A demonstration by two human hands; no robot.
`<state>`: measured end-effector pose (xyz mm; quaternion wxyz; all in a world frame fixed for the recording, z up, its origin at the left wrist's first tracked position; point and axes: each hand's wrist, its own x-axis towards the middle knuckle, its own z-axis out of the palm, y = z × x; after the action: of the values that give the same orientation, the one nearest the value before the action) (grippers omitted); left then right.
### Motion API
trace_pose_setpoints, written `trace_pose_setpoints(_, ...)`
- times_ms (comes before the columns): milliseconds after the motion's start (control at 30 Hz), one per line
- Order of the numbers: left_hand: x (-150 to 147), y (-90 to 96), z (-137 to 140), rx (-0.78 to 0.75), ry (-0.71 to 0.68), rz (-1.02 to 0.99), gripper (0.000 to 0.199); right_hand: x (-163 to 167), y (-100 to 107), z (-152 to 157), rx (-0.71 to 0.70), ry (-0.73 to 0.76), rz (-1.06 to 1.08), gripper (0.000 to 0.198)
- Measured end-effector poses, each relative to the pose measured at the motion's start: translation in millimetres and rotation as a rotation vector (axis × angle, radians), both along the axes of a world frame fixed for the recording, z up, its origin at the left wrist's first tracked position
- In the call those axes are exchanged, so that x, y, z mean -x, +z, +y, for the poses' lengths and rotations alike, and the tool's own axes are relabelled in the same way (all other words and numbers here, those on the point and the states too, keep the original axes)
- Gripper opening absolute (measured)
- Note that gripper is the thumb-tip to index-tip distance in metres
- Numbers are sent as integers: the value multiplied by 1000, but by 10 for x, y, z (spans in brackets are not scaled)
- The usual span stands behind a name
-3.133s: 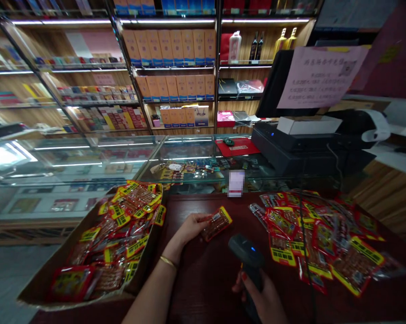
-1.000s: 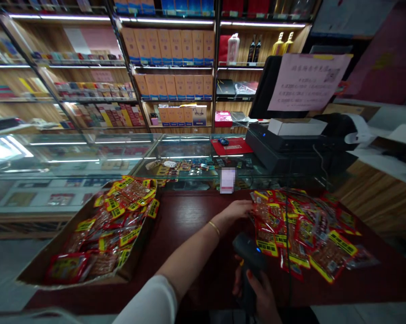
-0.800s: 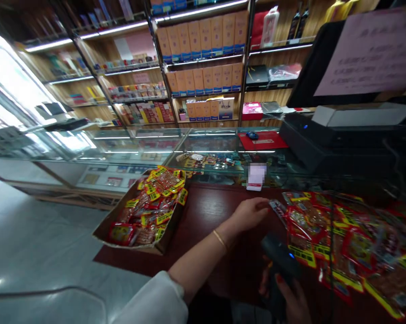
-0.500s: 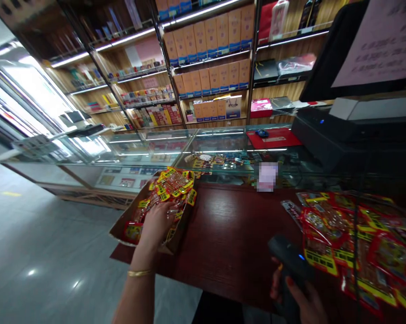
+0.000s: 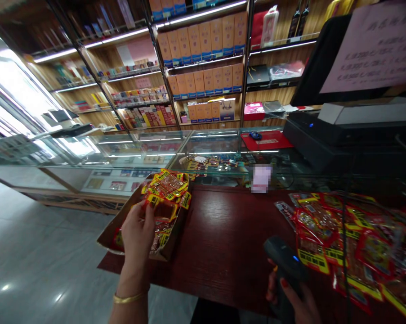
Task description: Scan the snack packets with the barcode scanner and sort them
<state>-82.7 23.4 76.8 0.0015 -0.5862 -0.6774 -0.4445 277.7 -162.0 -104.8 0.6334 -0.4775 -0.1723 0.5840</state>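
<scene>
Snack packet (image 5: pixel 148 203) (red and yellow) pinched in the fingers of the left hand (image 5: pixel 137 231) above the cardboard box (image 5: pixel 113 227) at the table's (image 5: pixel 223 243) left edge, barcode scanner (image 5: pixel 283 265) clasped in the right hand (image 5: pixel 295 301) beside the loose packets (image 5: pixel 351 238).

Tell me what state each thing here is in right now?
Left hand: closed on a snack packet over the box.
Right hand: gripping the barcode scanner, its blue light on.
Cardboard box: open, filled with packets.
Loose packets: spread flat on the wooden table.
</scene>
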Motion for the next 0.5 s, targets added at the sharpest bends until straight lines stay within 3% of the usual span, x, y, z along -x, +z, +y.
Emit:
trace_pose_setpoints(33,-126,59,-41,-38,-5,-155,29,-2,-20,3,-1,4,-1,38)
trace_pose_setpoints(100,-450,83,-62,-26,-156,-500,36,-8,-53,7,3,12,-9,40)
trace_pose_setpoints(167,-824,-41,21,59,-381,-818,42,-11,-64,9,6,9,-31,42)
trace_pose_setpoints(233,-1182,-283,188,179,-546,-1040,45,1,-37,13,6,-10,-72,42)
trace_pose_setpoints(367,-1668,-815,552,440,-632,-1277,35,98,134,43,7,-43,-134,44)
trace_pose_setpoints(500,-1757,-1075,682,592,-632,-1361,21,205,315,79,39,-144,-146,52)
